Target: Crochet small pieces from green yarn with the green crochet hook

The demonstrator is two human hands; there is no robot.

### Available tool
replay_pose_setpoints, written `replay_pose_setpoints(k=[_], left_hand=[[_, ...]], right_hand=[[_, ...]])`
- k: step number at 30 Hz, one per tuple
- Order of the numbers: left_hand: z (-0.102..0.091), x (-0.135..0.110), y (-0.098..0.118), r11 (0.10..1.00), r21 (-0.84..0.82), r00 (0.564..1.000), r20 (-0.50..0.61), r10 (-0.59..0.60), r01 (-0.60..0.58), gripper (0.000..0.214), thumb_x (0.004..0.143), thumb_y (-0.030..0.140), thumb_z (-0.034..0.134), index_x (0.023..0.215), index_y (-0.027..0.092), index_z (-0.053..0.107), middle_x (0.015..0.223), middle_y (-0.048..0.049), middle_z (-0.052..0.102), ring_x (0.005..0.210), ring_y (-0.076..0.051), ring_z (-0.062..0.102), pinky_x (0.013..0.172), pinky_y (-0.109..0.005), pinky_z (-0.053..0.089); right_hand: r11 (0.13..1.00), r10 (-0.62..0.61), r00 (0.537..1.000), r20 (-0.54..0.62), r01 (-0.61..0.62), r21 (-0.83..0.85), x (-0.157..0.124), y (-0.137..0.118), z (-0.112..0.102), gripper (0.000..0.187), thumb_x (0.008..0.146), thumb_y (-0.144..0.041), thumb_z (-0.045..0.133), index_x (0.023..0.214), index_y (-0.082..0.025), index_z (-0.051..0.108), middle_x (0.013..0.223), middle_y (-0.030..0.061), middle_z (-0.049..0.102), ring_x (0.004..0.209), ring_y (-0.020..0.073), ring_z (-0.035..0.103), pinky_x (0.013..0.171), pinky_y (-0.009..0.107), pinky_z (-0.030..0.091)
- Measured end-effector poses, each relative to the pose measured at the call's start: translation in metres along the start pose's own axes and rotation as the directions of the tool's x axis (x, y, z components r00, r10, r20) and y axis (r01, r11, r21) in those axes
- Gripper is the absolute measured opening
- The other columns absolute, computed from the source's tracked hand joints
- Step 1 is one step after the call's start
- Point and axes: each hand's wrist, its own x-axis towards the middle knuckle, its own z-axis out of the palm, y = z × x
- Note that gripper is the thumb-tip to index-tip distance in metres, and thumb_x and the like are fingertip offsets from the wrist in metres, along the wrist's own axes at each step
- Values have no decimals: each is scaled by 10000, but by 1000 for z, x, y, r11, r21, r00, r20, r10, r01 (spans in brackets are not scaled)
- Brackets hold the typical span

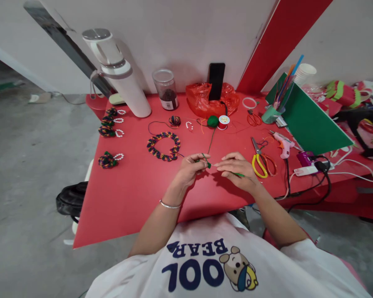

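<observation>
My left hand (191, 166) and my right hand (236, 169) meet over the red table (133, 186), both pinched on a strand of green yarn (207, 162). The strand runs up to a green yarn ball (212, 121) beside a red-rimmed thread spool (224, 121). My right hand also holds a thin green stick, perhaps a crochet hook (238, 175). A multicoloured yarn ring (163, 146) lies just left of my left hand.
Small yarn pieces with pearl loops (108, 159) line the table's left side. Yellow-handled scissors (259, 161), a pink glue gun (283, 145), cables and a power strip (306, 169) lie right. A white jug (121, 70), jar (166, 89), red bag (202, 101) and phone (216, 80) stand at the back.
</observation>
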Motion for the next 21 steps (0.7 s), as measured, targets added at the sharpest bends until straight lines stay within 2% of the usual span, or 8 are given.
replay_pose_setpoints(k=[4,7,9,12,15,21], left_hand=[[0,0,0,1000,-2,999,46,-12,12,351,549,176,841,896,135,801,623,0,661,445,-52,461,444,-203,314],[2,-2,1,1000,-21,998,60,-21,22,391,547,192,872,927,143,800,648,5,657,452,-52,469,434,-199,293],[5,-2,0,1000,-16,999,43,0,0,409,542,193,888,939,145,800,642,18,640,453,-47,463,433,-196,276],[9,-3,-3,999,10,999,14,44,-45,430,545,198,904,959,140,801,619,25,632,469,-46,463,463,-194,302],[9,-2,-6,997,5,997,7,72,-72,463,561,216,916,1003,142,800,656,8,667,513,-56,492,506,-197,343],[11,-2,-5,995,-27,995,-34,93,-94,484,545,222,927,1001,137,791,668,5,676,523,-50,476,513,-191,348]], right_hand=[[980,108,992,-67,-95,175,-2,3,9,221,995,-403,609,1024,-277,789,1017,51,828,989,221,716,941,450,572],[929,278,950,-139,-229,291,-9,5,25,274,1008,-447,566,1009,-284,787,962,53,817,997,233,712,932,459,583],[924,319,925,-204,-256,284,-12,5,36,315,1011,-485,543,997,-287,789,953,53,798,991,232,708,954,466,573],[964,252,930,-268,-218,152,-12,0,48,307,992,-509,567,1003,-305,797,983,54,767,1027,235,670,967,461,551],[984,177,941,-288,-173,40,-9,-2,49,290,988,-502,574,1047,-323,795,999,54,750,1046,238,639,953,454,547],[981,145,939,-312,-177,-76,-7,-2,51,252,1002,-435,574,1108,-332,779,1011,52,755,1033,242,642,958,456,545]])
